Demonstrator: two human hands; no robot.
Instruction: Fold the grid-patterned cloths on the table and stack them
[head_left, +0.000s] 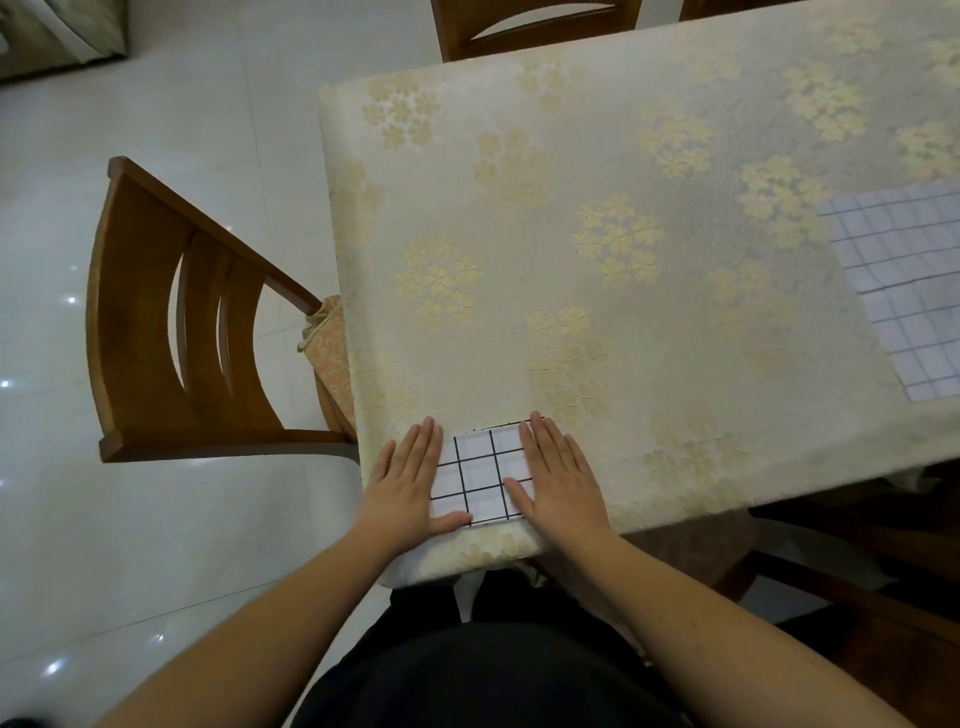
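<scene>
A small folded white cloth with a black grid (480, 470) lies at the near left corner of the table (597, 218), which has a cream floral cover. My left hand (408, 480) lies flat on the cloth's left edge, fingers straight, thumb across its near edge. My right hand (558, 475) presses flat on its right edge. A second grid-patterned cloth (906, 280) lies spread out at the table's right side, partly cut off by the frame.
A wooden chair (171, 338) stands at the table's left end with a patterned cushion tie (327, 338) showing. Another chair back (535, 26) is at the far side. White tiled floor (130, 519) lies to the left. Dark seating sits at the lower right.
</scene>
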